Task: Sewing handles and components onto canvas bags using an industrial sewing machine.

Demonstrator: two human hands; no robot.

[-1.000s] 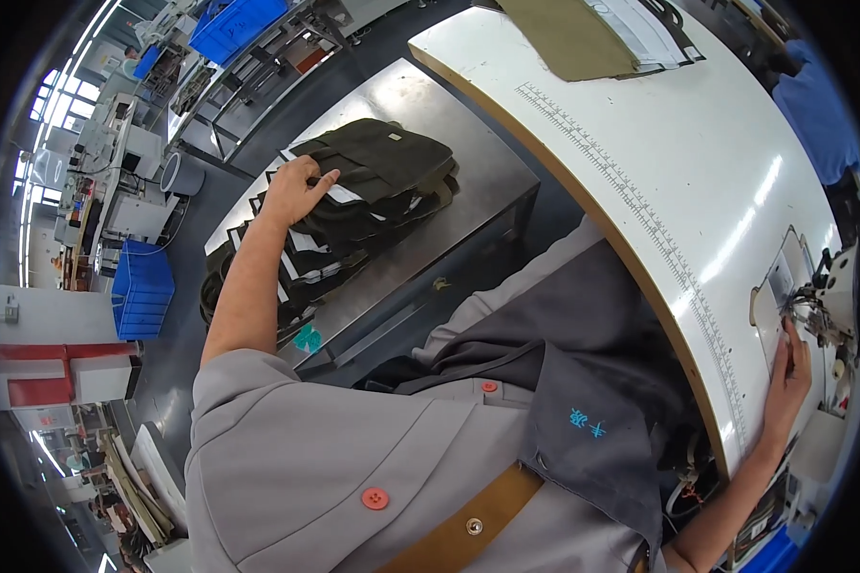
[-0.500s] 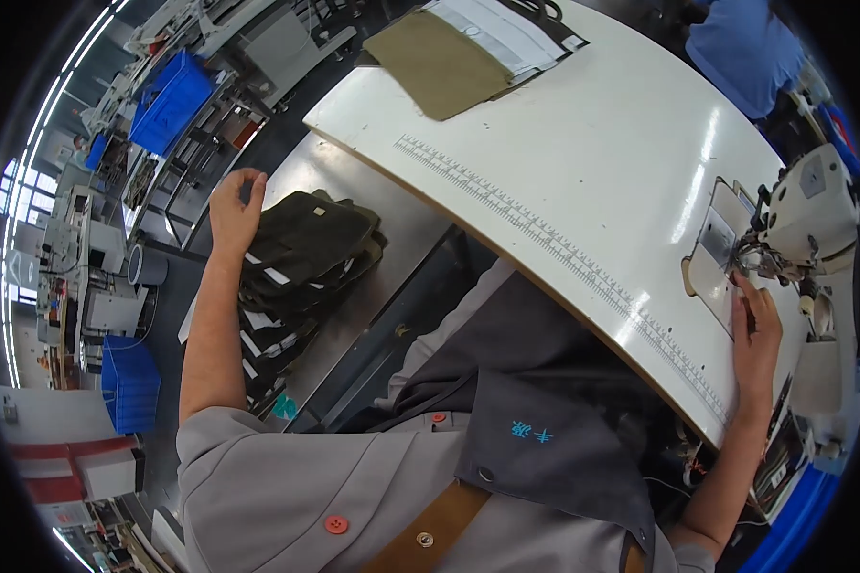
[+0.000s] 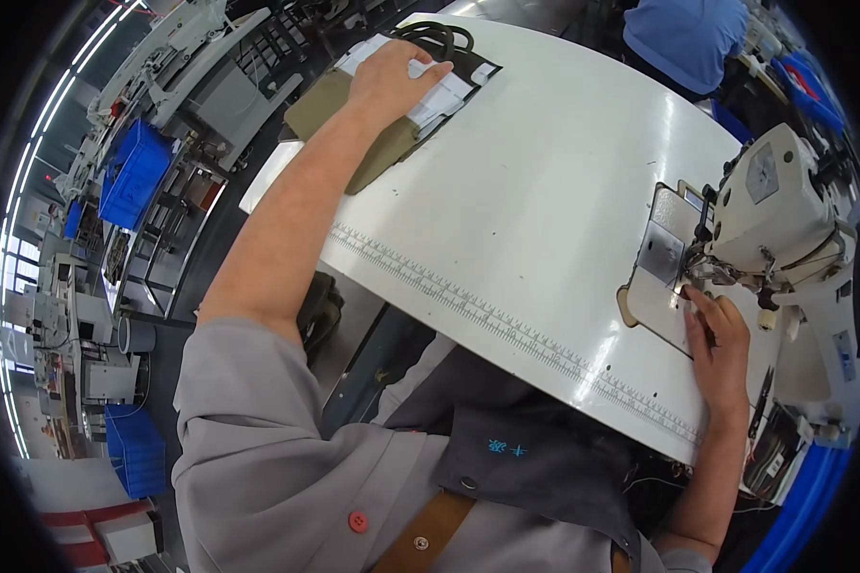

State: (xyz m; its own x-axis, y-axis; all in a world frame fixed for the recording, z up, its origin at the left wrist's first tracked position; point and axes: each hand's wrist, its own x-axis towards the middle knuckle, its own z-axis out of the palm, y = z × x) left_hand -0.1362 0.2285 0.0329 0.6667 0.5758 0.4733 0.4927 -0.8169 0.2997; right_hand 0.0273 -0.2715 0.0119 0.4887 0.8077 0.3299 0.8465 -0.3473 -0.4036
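Observation:
My left hand point(image 3: 392, 86) rests over a stack at the table's far left, its bent fingers on the white pieces point(image 3: 441, 101) and the thumb apart from the forefinger. Under these lie olive fabric pieces point(image 3: 382, 158), with dark looped straps point(image 3: 437, 36) at the back. By the needle area of a white sewing machine point(image 3: 769, 186), my right hand point(image 3: 721, 339) lies at the edge of the metal plate point(image 3: 661, 250). Its forefinger reaches toward the presser foot, thumb a little below; no fabric shows in it.
A printed ruler point(image 3: 487, 310) runs along the front edge of the white table point(image 3: 545, 172). Dark fabric pieces point(image 3: 323, 310) sit lower left, mostly behind my left arm. A person in blue point(image 3: 683, 38) is beyond the table. Blue bins point(image 3: 134, 177) stand at left.
My left hand has swung from beside the dark fabric pile up and across to the olive and white stack. My right hand stays by the machine. The whole view has shifted.

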